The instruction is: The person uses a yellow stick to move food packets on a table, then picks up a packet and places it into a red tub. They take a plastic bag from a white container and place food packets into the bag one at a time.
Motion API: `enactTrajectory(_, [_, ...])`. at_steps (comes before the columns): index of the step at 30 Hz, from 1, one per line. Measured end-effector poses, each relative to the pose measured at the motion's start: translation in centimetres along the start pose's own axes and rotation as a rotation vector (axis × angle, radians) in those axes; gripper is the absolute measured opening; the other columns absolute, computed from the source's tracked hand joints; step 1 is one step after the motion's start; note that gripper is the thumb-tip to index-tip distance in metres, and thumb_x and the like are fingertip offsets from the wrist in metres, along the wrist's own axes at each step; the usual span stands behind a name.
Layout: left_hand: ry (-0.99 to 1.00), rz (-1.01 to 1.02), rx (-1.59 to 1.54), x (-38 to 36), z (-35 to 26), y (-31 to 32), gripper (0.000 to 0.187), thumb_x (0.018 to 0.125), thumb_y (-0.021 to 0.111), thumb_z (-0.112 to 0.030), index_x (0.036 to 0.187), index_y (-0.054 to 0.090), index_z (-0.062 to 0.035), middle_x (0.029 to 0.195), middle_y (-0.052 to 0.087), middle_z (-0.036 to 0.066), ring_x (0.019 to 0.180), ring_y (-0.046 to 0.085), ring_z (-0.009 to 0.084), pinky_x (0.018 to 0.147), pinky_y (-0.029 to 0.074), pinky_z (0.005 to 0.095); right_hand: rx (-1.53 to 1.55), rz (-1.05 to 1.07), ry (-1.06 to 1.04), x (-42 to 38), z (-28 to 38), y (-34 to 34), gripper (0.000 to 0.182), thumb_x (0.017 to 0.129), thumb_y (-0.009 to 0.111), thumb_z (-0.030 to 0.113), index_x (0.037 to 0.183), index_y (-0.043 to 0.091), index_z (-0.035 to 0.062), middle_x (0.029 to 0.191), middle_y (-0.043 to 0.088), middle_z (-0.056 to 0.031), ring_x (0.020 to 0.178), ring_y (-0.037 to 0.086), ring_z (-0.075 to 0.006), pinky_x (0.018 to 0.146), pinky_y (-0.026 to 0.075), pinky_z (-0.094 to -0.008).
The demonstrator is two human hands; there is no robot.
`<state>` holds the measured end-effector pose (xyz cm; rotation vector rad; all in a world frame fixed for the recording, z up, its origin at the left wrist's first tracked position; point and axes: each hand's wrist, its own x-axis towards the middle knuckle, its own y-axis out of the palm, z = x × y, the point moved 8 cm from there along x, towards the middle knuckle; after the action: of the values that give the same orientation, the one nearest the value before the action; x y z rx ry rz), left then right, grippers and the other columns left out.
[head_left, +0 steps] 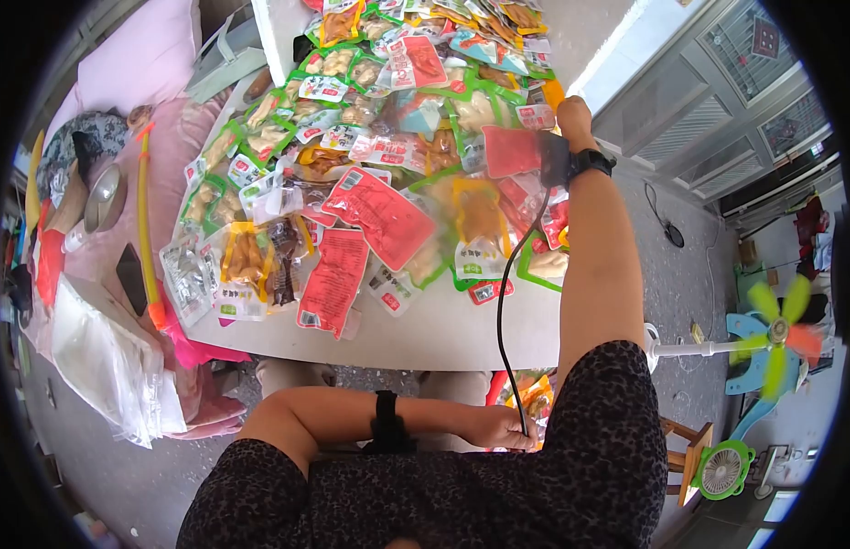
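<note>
My right hand is reached forward to the right side of the heap, closed, beside a white panel edge; what its fingers hold, if anything, is hidden. A black strap and a dark device sit at that wrist. From the device a black cable hangs over the table edge to my lap. Down there, my left hand is closed, with the cable at its fingertips. Sealed food packets lie heaped on the table, among them red packets, an orange-edged packet and a green-edged packet.
The pale table has a rounded front edge. At left are pink cloth, a metal bowl and white plastic bags. A fan with green and orange blades and a small green fan stand at right. More packets lie below the table.
</note>
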<state>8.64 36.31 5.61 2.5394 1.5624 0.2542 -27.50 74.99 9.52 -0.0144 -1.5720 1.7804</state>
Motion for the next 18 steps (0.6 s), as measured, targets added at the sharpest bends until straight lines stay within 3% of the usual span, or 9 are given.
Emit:
enactTrajectory(2, [-0.020, 0.005, -0.048, 0.0, 0.8, 0.2, 0.019, 0.086, 0.040, -0.020, 0.091, 0.049, -0.0033, 0.077, 0.051, 0.003, 0.070, 0.051, 0.0104, 0.066, 0.041, 0.0240, 0.278, -0.114, 0.179, -3.1, 4.0, -5.2, 0.021, 0.070, 0.042, 0.015, 0.079, 0.056, 0.0021, 0.080, 0.056, -0.0216, 0.078, 0.053, -0.0366, 0.068, 0.042, -0.0406])
enactTrajectory(5, [-0.034, 0.015, -0.088, 0.1, 2.0, 0.9, 0.020, 0.086, 0.040, -0.020, 0.093, 0.048, -0.0036, 0.078, 0.052, 0.004, 0.071, 0.053, 0.0108, 0.066, 0.042, 0.0244, 0.284, -0.126, 0.161, -4.0, 5.9, -7.2, 0.020, 0.070, 0.042, 0.015, 0.076, 0.055, 0.0010, 0.079, 0.056, -0.0219, 0.077, 0.053, -0.0365, 0.068, 0.042, -0.0408])
enactTrajectory(11, [-0.051, 0.018, -0.047, 0.2, 2.5, 2.2, 0.021, 0.086, 0.039, -0.020, 0.095, 0.048, -0.0032, 0.081, 0.054, 0.005, 0.074, 0.056, 0.0117, 0.067, 0.044, 0.0249, 0.614, -0.176, 0.262, -3.0, 4.6, -6.9, 0.018, 0.070, 0.041, 0.012, 0.073, 0.054, -0.0011, 0.078, 0.055, -0.0229, 0.074, 0.053, -0.0368, 0.065, 0.041, -0.0398])
enactTrajectory(14, [-0.052, -0.008, -0.091, 0.1, 3.1, 2.9, 0.019, 0.086, 0.039, -0.019, 0.089, 0.048, -0.0022, 0.079, 0.055, 0.005, 0.076, 0.056, 0.0115, 0.068, 0.043, 0.0250, 0.617, -0.178, 0.196, -2.6, 5.4, -8.3, 0.022, 0.076, 0.042, 0.014, 0.089, 0.051, -0.0014, 0.070, 0.053, -0.0110, 0.058, 0.054, -0.0183, 0.045, 0.049, -0.0281])
enactTrajectory(18, [-0.058, -0.031, -0.149, -0.1, 3.8, 3.5, 0.019, 0.087, 0.039, -0.018, 0.090, 0.049, -0.0014, 0.079, 0.054, 0.005, 0.076, 0.055, 0.0113, 0.069, 0.044, 0.0248, 0.786, -0.135, 0.269, -4.4, 8.1, -12.2, 0.022, 0.078, 0.042, 0.014, 0.090, 0.050, -0.0017, 0.072, 0.051, -0.0096, 0.059, 0.052, -0.0156, 0.048, 0.050, -0.0272])
